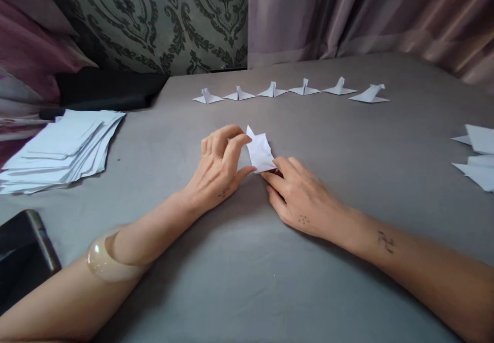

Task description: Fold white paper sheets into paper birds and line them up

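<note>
A small piece of folded white paper (260, 153) with creases and a pointed tip at its upper left is between my hands, over the middle of the grey surface. My left hand (219, 165) is curved at its left side, the index fingertip by the upper tip and the thumb at the lower left corner. At the lower right corner, my right hand (303, 199) pinches the paper between thumb and fingers. Beyond them stands a row of several folded paper birds (273, 90), wings spread flat.
A stack of white paper sheets (62, 147) lies at the left, near a black folded cloth or bag (111, 89). At the lower left is a dark phone (25, 260). More folded white paper pieces (478, 170) rest at the right edge. Curtains (293, 18) hang behind.
</note>
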